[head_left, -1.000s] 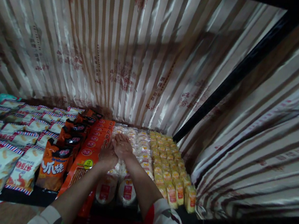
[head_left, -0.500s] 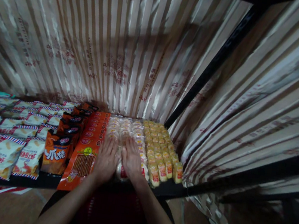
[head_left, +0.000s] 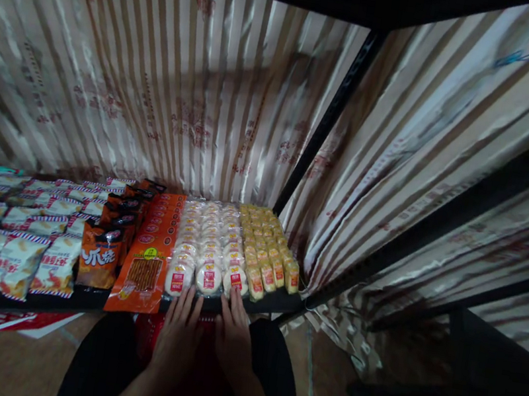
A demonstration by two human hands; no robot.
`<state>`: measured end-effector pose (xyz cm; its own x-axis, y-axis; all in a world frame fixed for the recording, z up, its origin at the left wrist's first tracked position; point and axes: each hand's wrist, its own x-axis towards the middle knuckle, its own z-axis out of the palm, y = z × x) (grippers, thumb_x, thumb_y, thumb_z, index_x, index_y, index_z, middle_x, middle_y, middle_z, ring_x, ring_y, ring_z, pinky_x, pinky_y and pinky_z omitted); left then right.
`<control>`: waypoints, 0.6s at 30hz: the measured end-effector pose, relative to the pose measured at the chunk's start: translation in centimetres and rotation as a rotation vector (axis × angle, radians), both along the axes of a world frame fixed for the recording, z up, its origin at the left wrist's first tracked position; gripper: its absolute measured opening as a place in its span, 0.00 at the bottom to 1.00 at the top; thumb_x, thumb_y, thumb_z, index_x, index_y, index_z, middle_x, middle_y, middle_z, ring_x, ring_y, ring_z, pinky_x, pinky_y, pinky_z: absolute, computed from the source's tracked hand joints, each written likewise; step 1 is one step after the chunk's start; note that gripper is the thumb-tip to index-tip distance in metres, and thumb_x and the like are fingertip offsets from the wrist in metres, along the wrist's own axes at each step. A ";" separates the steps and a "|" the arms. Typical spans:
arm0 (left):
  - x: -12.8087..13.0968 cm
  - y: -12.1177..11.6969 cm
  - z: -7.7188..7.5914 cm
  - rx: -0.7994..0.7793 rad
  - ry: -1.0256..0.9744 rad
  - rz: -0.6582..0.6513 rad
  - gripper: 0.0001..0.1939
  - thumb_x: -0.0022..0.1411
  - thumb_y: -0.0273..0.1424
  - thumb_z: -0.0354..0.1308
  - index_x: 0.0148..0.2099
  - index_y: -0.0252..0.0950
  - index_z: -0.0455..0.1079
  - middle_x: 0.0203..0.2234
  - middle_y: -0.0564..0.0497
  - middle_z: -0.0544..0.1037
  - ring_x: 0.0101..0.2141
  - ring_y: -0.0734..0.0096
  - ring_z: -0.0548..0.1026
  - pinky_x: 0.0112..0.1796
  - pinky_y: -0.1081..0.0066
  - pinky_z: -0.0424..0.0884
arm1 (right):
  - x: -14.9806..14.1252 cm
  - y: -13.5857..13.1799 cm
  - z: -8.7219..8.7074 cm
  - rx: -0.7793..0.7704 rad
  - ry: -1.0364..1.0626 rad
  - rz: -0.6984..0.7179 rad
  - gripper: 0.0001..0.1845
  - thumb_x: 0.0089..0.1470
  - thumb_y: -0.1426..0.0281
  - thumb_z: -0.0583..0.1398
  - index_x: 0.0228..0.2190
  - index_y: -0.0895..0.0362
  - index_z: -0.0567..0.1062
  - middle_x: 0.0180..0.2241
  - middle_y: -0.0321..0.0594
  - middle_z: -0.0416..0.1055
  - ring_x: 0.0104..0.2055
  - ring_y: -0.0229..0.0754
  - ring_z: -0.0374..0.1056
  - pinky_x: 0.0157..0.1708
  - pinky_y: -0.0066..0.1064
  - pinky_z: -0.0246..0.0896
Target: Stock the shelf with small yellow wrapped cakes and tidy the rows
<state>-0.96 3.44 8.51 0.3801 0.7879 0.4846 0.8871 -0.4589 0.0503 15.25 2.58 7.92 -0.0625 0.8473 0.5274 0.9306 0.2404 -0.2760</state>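
Rows of round white wrapped crackers with red labels lie on the dark shelf. At their front edge my left hand rests with its fingers stretched out, the tips by the left and middle packs. My right hand lies flat in the same way, fingertips touching the front right pack. Neither hand holds anything. On the left of the crackers is a flat orange pack of brown sticks. Yellow wrapped snacks stand in rows on the right.
Orange and black snack bags and several rows of white snack bags fill the shelf's left side. A black upright post stands behind at the right, against a striped curtain. Below is a red crate.
Both hands have slid back toward me off the tops of the white crackers to their front edge, moving apart from each other. The view has turned right.
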 end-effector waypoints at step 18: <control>2.3 0.7 2.3 -0.308 -0.064 -0.046 0.22 0.61 0.28 0.42 0.54 0.25 0.66 0.56 0.35 0.64 0.58 0.52 0.59 0.54 0.55 0.62 | -0.2 0.3 -0.3 -0.116 0.082 -0.079 0.25 0.54 0.72 0.51 0.54 0.63 0.66 0.60 0.52 0.54 0.62 0.54 0.48 0.56 0.47 0.53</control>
<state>1.29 4.11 10.83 0.3957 0.8837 0.2501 0.8561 -0.4535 0.2478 15.07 2.88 7.61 0.0458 0.9033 0.4266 0.9183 0.1300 -0.3738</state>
